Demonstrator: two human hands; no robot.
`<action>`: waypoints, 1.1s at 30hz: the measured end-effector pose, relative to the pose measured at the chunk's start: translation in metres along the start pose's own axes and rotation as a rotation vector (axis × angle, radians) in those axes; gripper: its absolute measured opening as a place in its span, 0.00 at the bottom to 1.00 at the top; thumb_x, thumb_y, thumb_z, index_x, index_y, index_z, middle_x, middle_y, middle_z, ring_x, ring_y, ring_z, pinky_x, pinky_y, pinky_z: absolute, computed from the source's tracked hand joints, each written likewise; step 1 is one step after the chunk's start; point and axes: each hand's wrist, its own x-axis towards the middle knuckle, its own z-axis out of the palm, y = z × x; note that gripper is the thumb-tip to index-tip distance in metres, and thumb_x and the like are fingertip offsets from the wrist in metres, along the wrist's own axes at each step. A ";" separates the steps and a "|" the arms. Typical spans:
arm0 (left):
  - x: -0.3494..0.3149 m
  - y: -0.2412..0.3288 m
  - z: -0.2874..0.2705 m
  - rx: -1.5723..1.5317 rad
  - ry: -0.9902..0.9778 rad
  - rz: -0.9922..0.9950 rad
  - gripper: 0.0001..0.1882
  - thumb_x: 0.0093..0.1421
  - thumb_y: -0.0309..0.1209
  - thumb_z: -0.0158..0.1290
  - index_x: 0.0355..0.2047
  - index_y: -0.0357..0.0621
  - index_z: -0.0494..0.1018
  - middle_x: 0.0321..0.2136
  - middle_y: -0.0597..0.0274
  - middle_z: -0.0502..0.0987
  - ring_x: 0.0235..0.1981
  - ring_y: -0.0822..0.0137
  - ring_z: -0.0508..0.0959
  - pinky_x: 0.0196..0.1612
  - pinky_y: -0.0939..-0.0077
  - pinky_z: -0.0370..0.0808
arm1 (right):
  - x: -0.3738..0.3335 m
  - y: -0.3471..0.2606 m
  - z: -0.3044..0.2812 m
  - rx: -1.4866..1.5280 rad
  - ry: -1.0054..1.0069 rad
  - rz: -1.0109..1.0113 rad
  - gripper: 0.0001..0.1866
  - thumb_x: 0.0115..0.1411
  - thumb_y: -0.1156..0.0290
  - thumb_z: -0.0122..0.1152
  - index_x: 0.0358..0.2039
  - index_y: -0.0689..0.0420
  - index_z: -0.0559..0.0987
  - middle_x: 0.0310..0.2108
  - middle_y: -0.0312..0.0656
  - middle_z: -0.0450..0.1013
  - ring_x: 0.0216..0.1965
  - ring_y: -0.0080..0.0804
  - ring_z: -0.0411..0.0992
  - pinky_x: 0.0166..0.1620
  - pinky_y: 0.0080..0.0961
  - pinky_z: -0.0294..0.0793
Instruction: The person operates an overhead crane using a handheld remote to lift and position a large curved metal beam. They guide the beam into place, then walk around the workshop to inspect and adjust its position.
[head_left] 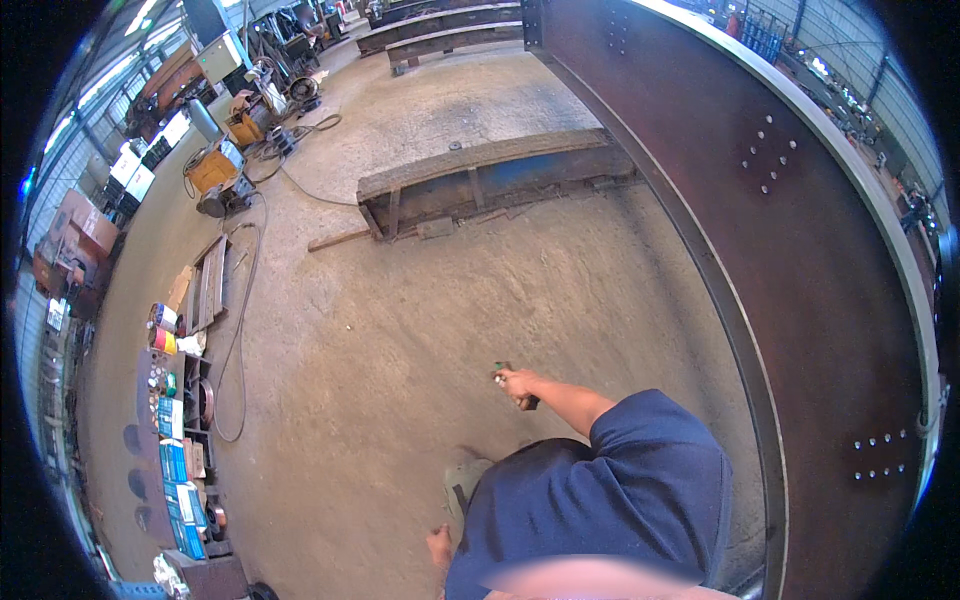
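Note:
My right hand (pixel 518 384) is stretched out in front of me at about waist height, its fingers wrapped round a small dark tool with green parts (pixel 532 403). The kind of tool is too small to make out. Bare concrete floor (pixel 400 340) lies beneath it. Low beside my leg hangs my left hand (pixel 438 545), near the greenish trouser leg (pixel 462 485); its fingers are too small and partly turned away to read. Close on my right runs a large dark red steel beam (pixel 800 300) with groups of bolt holes; neither hand touches it.
Ahead lies a rusty steel beam section (pixel 490 180) with a blue patch. At left stand orange welding machines (pixel 215 168) with a cable (pixel 240 370) trailing over the floor. Blue-and-white boxes (pixel 180 480) and paint cans (pixel 163 340) line a low rack.

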 end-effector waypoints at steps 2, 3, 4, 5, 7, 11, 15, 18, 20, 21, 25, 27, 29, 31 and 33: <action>0.031 0.011 -0.006 -0.021 0.006 -0.008 0.23 0.53 0.38 0.59 0.38 0.25 0.76 0.29 0.49 0.79 0.32 0.61 0.78 0.36 0.67 0.74 | 0.041 -0.040 -0.002 -0.103 0.014 -0.115 0.28 0.61 0.55 0.47 0.63 0.31 0.58 0.42 0.48 0.75 0.41 0.49 0.75 0.41 0.43 0.74; 0.056 0.012 -0.011 -0.013 -0.004 0.006 0.23 0.53 0.38 0.59 0.37 0.25 0.76 0.29 0.49 0.79 0.32 0.61 0.78 0.36 0.67 0.74 | 0.078 -0.033 0.006 0.028 -0.018 -0.131 0.29 0.61 0.55 0.48 0.64 0.31 0.57 0.42 0.48 0.76 0.40 0.49 0.75 0.41 0.43 0.74; 0.075 0.014 -0.016 -0.009 -0.019 0.023 0.23 0.53 0.38 0.59 0.37 0.25 0.76 0.28 0.49 0.79 0.32 0.61 0.78 0.37 0.67 0.74 | 0.123 -0.016 0.020 0.154 -0.045 -0.146 0.29 0.62 0.54 0.48 0.64 0.31 0.56 0.41 0.48 0.76 0.40 0.49 0.75 0.40 0.43 0.74; 0.095 -0.001 -0.020 -0.030 0.003 -0.004 0.23 0.53 0.39 0.59 0.37 0.25 0.76 0.28 0.49 0.79 0.32 0.61 0.77 0.37 0.67 0.74 | 0.123 -0.055 0.018 0.075 -0.082 -0.104 0.30 0.62 0.54 0.48 0.65 0.31 0.55 0.42 0.48 0.76 0.40 0.49 0.75 0.41 0.43 0.74; 0.123 -0.007 -0.041 -0.075 -0.024 -0.031 0.23 0.53 0.38 0.58 0.38 0.25 0.76 0.29 0.49 0.79 0.32 0.61 0.77 0.38 0.67 0.75 | 0.135 -0.087 0.025 0.004 -0.103 -0.089 0.31 0.61 0.52 0.48 0.65 0.31 0.54 0.43 0.49 0.75 0.41 0.48 0.75 0.43 0.43 0.74; 0.205 0.019 -0.137 -0.189 -0.115 -0.042 0.23 0.54 0.38 0.58 0.39 0.25 0.75 0.31 0.49 0.79 0.33 0.59 0.78 0.39 0.66 0.75 | 0.157 -0.110 0.043 0.002 0.060 -0.053 0.38 0.53 0.52 0.57 0.64 0.46 0.58 0.53 0.47 0.71 0.46 0.44 0.74 0.47 0.38 0.73; 0.281 0.099 -0.251 -0.011 -0.053 -0.033 0.24 0.54 0.37 0.58 0.43 0.25 0.73 0.35 0.48 0.79 0.36 0.58 0.78 0.41 0.66 0.74 | 0.183 -0.107 0.043 -0.109 -0.052 0.237 0.28 0.46 0.51 0.62 0.43 0.57 0.79 0.43 0.50 0.77 0.42 0.43 0.76 0.45 0.38 0.74; 0.379 0.099 -0.318 -0.065 -0.021 0.048 0.25 0.55 0.37 0.58 0.45 0.27 0.72 0.38 0.47 0.78 0.41 0.57 0.77 0.44 0.65 0.73 | 0.190 -0.110 0.054 -0.029 -0.011 0.346 0.26 0.47 0.50 0.63 0.39 0.58 0.81 0.41 0.50 0.77 0.41 0.43 0.76 0.45 0.37 0.75; 0.426 0.147 -0.348 -0.156 -0.009 0.087 0.23 0.56 0.37 0.57 0.45 0.28 0.72 0.40 0.46 0.78 0.43 0.57 0.77 0.46 0.65 0.72 | 0.202 -0.125 0.056 -0.056 0.010 0.366 0.26 0.48 0.50 0.63 0.40 0.58 0.81 0.41 0.50 0.77 0.41 0.43 0.76 0.45 0.38 0.75; 0.445 0.173 -0.362 -0.199 0.000 0.123 0.23 0.57 0.37 0.57 0.45 0.28 0.72 0.41 0.45 0.78 0.43 0.57 0.77 0.46 0.64 0.72 | 0.207 -0.134 0.056 -0.069 0.018 0.356 0.26 0.48 0.50 0.64 0.40 0.58 0.80 0.41 0.49 0.77 0.41 0.43 0.76 0.45 0.38 0.75; 0.463 0.286 -0.408 -0.137 0.031 0.297 0.24 0.58 0.38 0.56 0.47 0.30 0.73 0.42 0.46 0.78 0.44 0.57 0.77 0.48 0.65 0.72 | 0.254 -0.171 0.055 -0.113 -0.042 0.334 0.24 0.49 0.51 0.64 0.37 0.59 0.80 0.36 0.49 0.77 0.37 0.43 0.76 0.41 0.39 0.75; 0.501 0.297 -0.418 -0.164 -0.003 0.346 0.24 0.58 0.38 0.56 0.47 0.29 0.72 0.43 0.45 0.77 0.45 0.56 0.77 0.48 0.65 0.72 | 0.297 -0.190 0.060 -0.140 -0.124 0.286 0.23 0.50 0.52 0.64 0.35 0.60 0.80 0.33 0.49 0.78 0.34 0.43 0.76 0.39 0.40 0.75; 0.508 0.325 -0.426 -0.129 0.002 0.321 0.24 0.57 0.39 0.56 0.46 0.29 0.73 0.40 0.48 0.79 0.43 0.59 0.77 0.47 0.66 0.72 | 0.349 -0.208 0.057 -0.114 -0.152 0.288 0.20 0.49 0.55 0.64 0.33 0.59 0.81 0.31 0.49 0.78 0.33 0.42 0.75 0.37 0.40 0.74; 0.521 0.312 -0.437 -0.135 -0.089 0.203 0.25 0.58 0.41 0.57 0.46 0.29 0.74 0.37 0.51 0.79 0.40 0.62 0.77 0.45 0.68 0.72 | 0.423 -0.221 0.050 0.088 -0.089 0.420 0.15 0.47 0.60 0.64 0.32 0.57 0.82 0.32 0.47 0.78 0.32 0.41 0.75 0.36 0.40 0.73; 0.545 0.315 -0.464 -0.063 -0.143 0.107 0.26 0.58 0.44 0.56 0.44 0.30 0.74 0.34 0.54 0.80 0.37 0.65 0.77 0.41 0.69 0.72 | 0.481 -0.282 0.036 0.132 -0.070 0.358 0.16 0.48 0.59 0.64 0.32 0.58 0.82 0.32 0.47 0.78 0.33 0.41 0.75 0.36 0.41 0.74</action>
